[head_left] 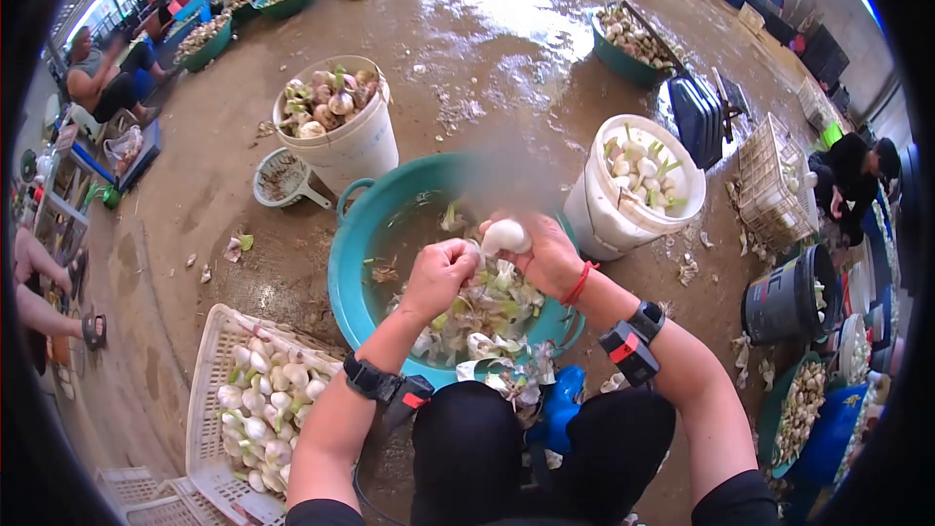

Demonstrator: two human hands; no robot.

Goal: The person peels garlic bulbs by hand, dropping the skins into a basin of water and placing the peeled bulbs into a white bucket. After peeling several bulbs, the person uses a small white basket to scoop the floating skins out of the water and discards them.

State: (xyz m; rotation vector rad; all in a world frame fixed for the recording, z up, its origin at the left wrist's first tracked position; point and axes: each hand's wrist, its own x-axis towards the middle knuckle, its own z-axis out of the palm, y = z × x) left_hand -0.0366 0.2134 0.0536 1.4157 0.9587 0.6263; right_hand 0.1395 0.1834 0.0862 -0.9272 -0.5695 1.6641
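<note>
My right hand (pixel 548 258) holds a white garlic bulb (pixel 506 237) in curled fingers above a round teal basin (pixel 346 278). Close against the bulb's left side, my left hand (pixel 441 278) is closed in a pinch on a pale bit of garlic skin. Below both hands, loose garlic skins (pixel 497 307) and trimmings lie in the basin. Left of the basin stands a white bucket (pixel 355 151) of untrimmed, purplish bulbs (pixel 329 102). On its right, another white bucket (pixel 609 205) contains cleaner bulbs with short green stems (pixel 643 175). A grey blur hides the basin's far rim.
A white plastic crate (pixel 209 399) of garlic sits at lower left, by my left forearm. A handled strainer (pixel 278 178) lies beside the left bucket. Farther off are a teal tub (pixel 618 58), a pale crate (pixel 769 175) and a dark bucket (pixel 779 297). Other people sit at both sides.
</note>
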